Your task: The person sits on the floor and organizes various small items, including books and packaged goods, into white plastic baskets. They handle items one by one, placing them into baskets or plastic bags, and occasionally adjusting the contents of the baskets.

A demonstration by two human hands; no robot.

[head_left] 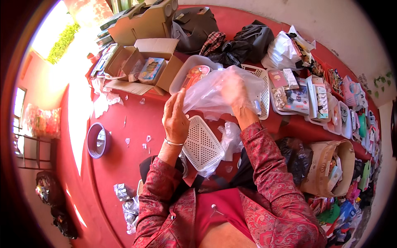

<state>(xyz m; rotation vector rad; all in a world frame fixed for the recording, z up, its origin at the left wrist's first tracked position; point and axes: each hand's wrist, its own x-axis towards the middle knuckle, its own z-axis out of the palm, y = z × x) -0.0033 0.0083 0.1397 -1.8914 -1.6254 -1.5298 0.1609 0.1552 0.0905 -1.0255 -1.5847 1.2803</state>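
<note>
Red cloth (124,136) covered the whole table, bright with sunlight along its left side, and goods crowded its far edge and the right of the frame. I held a clear plastic bag (215,93) in the upper middle of the picture. My left hand (175,118) pinched the bag's lower left edge between thumb and fingers, closed on the film. My right hand (235,93) was pushed inside the bag, seen through the plastic; whether its fingers gripped anything I could not tell. A white basket (202,144) lay just below the bag, between my forearms, beside a crumpled scrap of plastic (231,138). Behind the bag sat a clear tray (186,70) with a pink packet, and another white basket (262,89) lay partly under the bag's right side. An open cardboard box (144,64) stood at the upper left. A purple bowl (98,140) rested well apart at the left, with open red cloth between it and my left hand.
</note>
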